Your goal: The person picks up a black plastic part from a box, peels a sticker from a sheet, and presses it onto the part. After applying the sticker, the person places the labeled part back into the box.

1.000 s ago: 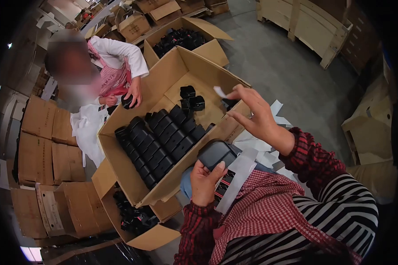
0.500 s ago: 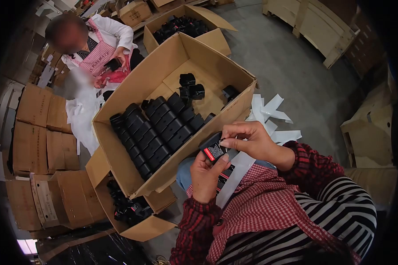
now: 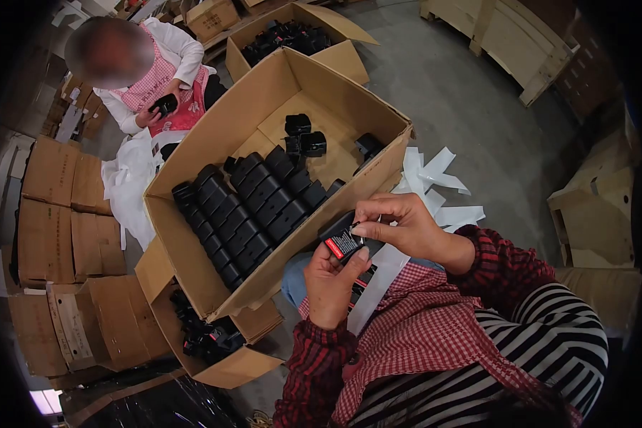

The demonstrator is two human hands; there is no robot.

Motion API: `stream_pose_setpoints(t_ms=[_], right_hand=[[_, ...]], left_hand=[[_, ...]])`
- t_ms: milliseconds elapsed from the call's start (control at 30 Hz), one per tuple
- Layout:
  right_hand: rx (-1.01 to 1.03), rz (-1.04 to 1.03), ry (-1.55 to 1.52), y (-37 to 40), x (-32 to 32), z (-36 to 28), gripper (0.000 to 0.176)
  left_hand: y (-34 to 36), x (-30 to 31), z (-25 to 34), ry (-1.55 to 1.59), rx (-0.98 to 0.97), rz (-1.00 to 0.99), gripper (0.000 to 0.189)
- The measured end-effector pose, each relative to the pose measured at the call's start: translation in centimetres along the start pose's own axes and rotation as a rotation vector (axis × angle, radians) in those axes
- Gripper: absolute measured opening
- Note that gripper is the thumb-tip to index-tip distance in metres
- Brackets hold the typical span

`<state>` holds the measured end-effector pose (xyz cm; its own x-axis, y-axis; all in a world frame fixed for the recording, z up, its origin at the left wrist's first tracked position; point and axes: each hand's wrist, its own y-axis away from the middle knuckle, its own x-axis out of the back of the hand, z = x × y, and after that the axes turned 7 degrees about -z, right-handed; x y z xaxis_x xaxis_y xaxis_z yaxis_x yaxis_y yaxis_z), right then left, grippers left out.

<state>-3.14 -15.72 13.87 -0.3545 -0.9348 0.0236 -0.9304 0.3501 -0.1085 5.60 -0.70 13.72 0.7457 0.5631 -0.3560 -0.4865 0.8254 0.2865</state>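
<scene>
The black part (image 3: 335, 225) sat at the lower centre, clamped in the left hand's (image 3: 328, 289) grip. The right hand's (image 3: 410, 222) fingertips were together at the label (image 3: 343, 245). Judged light, stiff, smooth; side edges suited holding.

Left hand (image 3: 329, 285), right hand (image 3: 408, 227) seemingly pinched

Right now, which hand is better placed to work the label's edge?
Likely the right hand: its thumb and forefinger are closed together beside the red-and-black label, while the left hand holds the black plastic casing.
</scene>
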Motion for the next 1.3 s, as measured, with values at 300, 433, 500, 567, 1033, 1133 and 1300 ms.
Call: stream_pose_setpoints(t_ms=[300, 433, 500, 567, 1033, 1133, 1300], right_hand=[[0.039, 0.012, 0.101, 0.10, 0.17, 0.25, 0.010], [0.046, 0.012, 0.120, 0.09, 0.15, 0.16, 0.011], [0.072, 0.026, 0.132, 0.09, 0.12, 0.28, 0.011], [0.094, 0.033, 0.155, 0.14, 0.12, 0.42, 0.012], [0.188, 0.066, 0.153, 0.27, 0.43, -0.50, 0.015], [0.142, 0.033, 0.134, 0.29, 0.32, -0.17, 0.015], [0.133, 0.025, 0.116, 0.19, 0.13, -0.05, 0.013]], left_hand=[[-0.14, -0.07, -0.22, 0.008, 0.021, 0.011, 0.028], [-0.19, 0.03, -0.39, 0.011, 0.016, 0.005, 0.028], [-0.20, 0.01, -0.39, 0.023, 0.010, 0.002, 0.028], [-0.17, -0.03, -0.32, 0.023, 0.018, 0.003, 0.028], [-0.29, 0.16, -0.01, 0.019, 0.046, 0.048, 0.025], [-0.23, -0.05, 0.16, 0.043, 0.033, 0.014, 0.025], [-0.18, 0.30, -0.03, 0.016, 0.045, -0.019, 0.026]])
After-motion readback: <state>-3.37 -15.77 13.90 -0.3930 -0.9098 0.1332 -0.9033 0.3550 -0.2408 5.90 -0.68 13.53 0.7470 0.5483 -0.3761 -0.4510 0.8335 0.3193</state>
